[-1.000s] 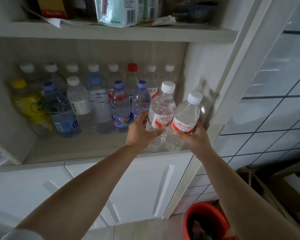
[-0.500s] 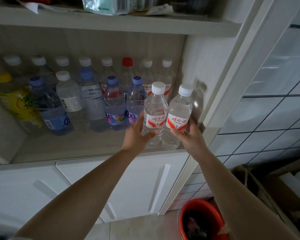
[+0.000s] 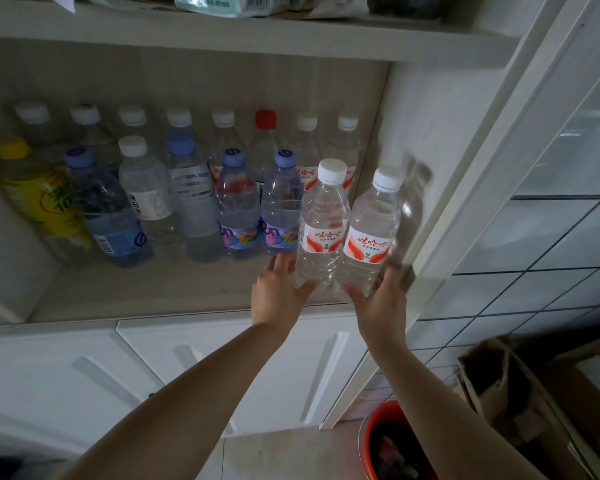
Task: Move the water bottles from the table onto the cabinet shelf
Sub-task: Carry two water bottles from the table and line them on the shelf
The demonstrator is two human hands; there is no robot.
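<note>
at the right end of the cabinet shelf (image 3: 146, 296) two water bottles (image 3: 323, 230) (image 3: 369, 237) with red labels stand upright, touching each other. left hand (image 3: 278, 292) curls around the base of the left bottle, right hand (image 3: 381, 306) around the right one. other bottles (image 3: 194, 206) stand in rows just beside them.

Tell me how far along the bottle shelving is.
Mostly done, it seems: two rows of bottles already stand on the shelf. In hand: the left hand and right hand each grip a red-label bottle near the shelf's right front. Left: letting go; the table is out of view.
</note>
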